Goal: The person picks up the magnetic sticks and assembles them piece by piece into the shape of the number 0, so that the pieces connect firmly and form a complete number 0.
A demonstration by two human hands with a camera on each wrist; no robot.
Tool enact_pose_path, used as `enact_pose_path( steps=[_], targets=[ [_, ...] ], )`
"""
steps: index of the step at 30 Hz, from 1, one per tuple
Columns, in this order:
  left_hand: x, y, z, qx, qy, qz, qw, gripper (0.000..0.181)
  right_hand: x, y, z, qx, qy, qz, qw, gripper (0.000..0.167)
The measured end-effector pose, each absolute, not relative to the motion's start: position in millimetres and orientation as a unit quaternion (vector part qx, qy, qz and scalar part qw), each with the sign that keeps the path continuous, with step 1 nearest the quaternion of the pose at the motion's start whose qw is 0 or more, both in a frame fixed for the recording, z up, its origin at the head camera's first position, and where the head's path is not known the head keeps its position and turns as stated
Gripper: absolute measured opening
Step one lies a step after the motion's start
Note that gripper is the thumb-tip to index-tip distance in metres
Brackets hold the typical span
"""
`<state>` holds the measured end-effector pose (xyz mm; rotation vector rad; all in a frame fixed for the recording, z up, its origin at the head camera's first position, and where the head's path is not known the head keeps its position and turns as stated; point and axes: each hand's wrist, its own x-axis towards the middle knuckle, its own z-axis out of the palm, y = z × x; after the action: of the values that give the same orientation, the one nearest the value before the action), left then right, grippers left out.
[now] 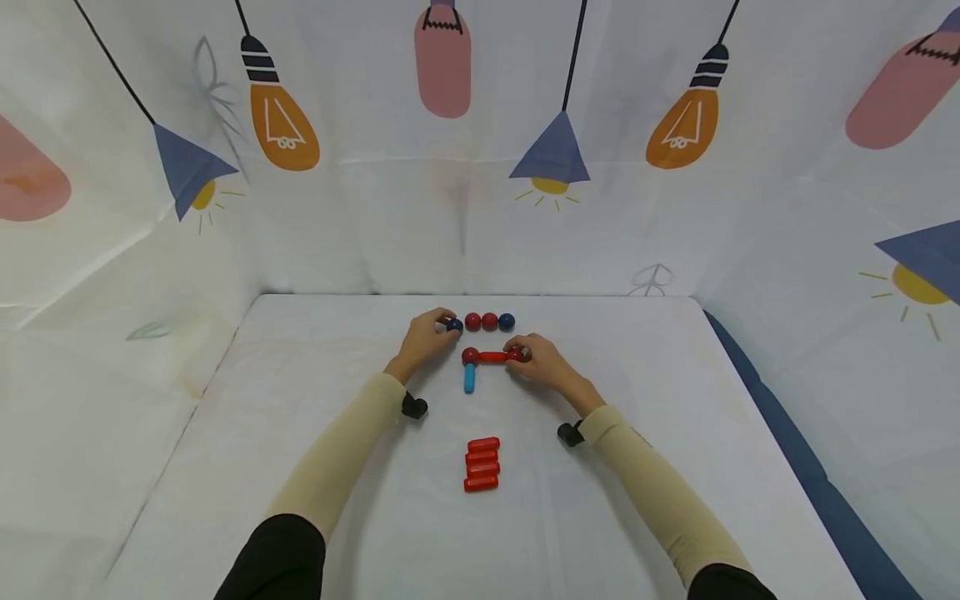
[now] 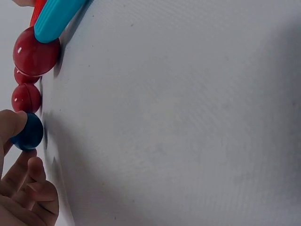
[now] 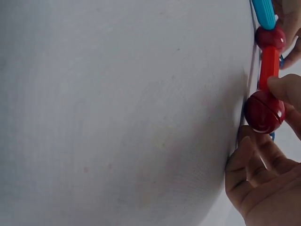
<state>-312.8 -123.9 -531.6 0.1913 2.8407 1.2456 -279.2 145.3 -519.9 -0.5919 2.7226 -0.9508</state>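
At the left end of a row of balls, my left hand pinches a dark blue ball between thumb and fingers. Beside it in the row are two red balls and another dark blue ball. Nearer to me lies a joined piece: a red ball with a light blue rod and a red rod fixed to it at about a right angle. My right hand grips the red ball at the red rod's other end, its thumb by the joint.
Several loose red rods lie stacked side by side on the white table, nearer to me than the joined piece. A white curtain printed with lamps hangs behind the table's far edge. Dark blue material runs along the right edge.
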Motion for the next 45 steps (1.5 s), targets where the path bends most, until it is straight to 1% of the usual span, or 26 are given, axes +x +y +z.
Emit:
enact_pose_path(
  steps=[9,16,28,36,45],
  targets=[
    [-302,-128,-525,0.065,0.910,0.410,0.005,0.038,-279,141,-519,-0.199,0.922,-0.313,0.110,0.027],
    [-282,-135,-524,0.082,0.896,0.435,-0.006,0.039,-279,139,-521,-0.196,0.923,-0.316,0.100,0.024],
    [-247,-137,-523,0.085,0.879,0.469,-0.023,0.039,-280,139,-519,-0.188,0.922,-0.323,0.099,0.022],
    [-220,-141,-525,0.112,0.871,0.478,-0.007,0.038,-281,140,-518,-0.180,0.925,-0.318,0.104,0.021],
    [-208,-144,-533,0.125,0.874,0.470,0.003,0.034,-279,141,-517,-0.178,0.923,-0.322,0.107,0.023]
  ],
)
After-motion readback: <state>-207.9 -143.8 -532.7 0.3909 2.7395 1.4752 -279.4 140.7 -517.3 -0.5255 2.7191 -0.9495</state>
